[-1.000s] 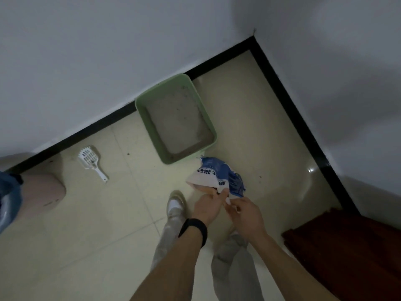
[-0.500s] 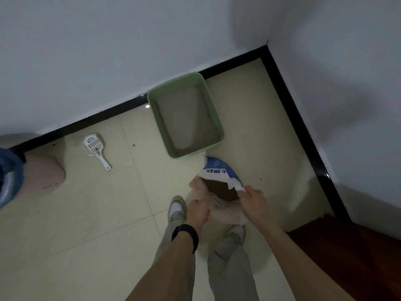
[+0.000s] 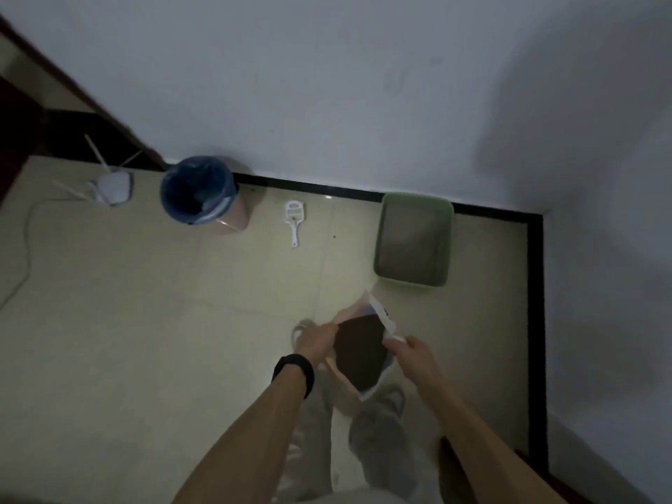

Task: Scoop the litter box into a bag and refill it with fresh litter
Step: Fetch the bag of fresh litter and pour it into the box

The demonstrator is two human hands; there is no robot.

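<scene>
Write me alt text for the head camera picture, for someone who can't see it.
Seen from above, a person's left hand and right hand hold open the mouth of a litter bag. Ahead by the wall sit a green litter box, a white scoop and a blue-lined bin.

- Floor (image 3: 145,321): pale tiles, smooth and glossy, with a light glint near the skirting.
- Litter box (image 3: 449,245): green plastic, smooth, matt.
- Litter (image 3: 412,238): grey, grainy.
- Scoop (image 3: 294,220): white plastic, slotted.
- Litter bag (image 3: 380,312): thin crinkled film, pale with blue print.
- Bin (image 3: 232,220): pink plastic; liner (image 3: 196,187) of blue film.
- Wall (image 3: 327,85): matt paint.
</scene>
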